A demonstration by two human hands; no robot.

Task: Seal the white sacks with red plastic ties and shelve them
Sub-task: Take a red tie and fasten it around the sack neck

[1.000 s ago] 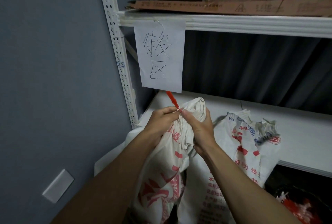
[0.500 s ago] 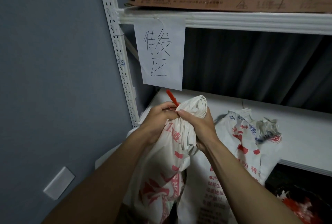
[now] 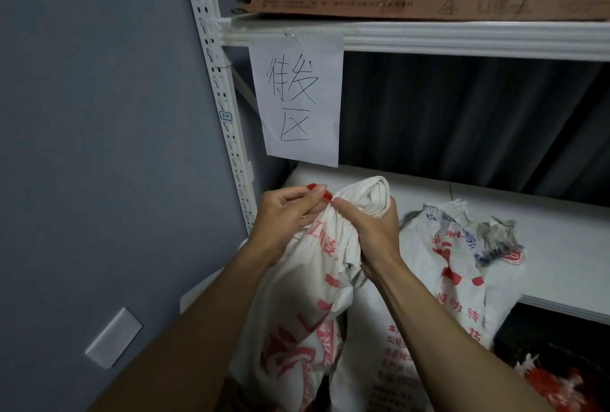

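A white sack (image 3: 307,283) with red print stands in front of the shelf, its top bunched into a neck. My right hand (image 3: 369,230) is wrapped around that neck. My left hand (image 3: 287,213) pinches a red plastic tie (image 3: 318,192) against the neck; only short red bits show between my fingers. A second white sack (image 3: 462,266) with red and blue print leans on the white shelf board (image 3: 561,246) to the right, its top gathered with a dark tie.
A paper sign (image 3: 298,98) with handwriting hangs from the upper shelf beam (image 3: 462,37). A perforated white upright (image 3: 218,98) runs along the grey wall. Flat cardboard (image 3: 429,7) lies on the upper shelf. A red mesh item (image 3: 554,385) sits low at right.
The red tie, which stuck up above my fingers, now lies lower and nearly flat inside my left hand's pinch. Both hands stay on the sack's neck.
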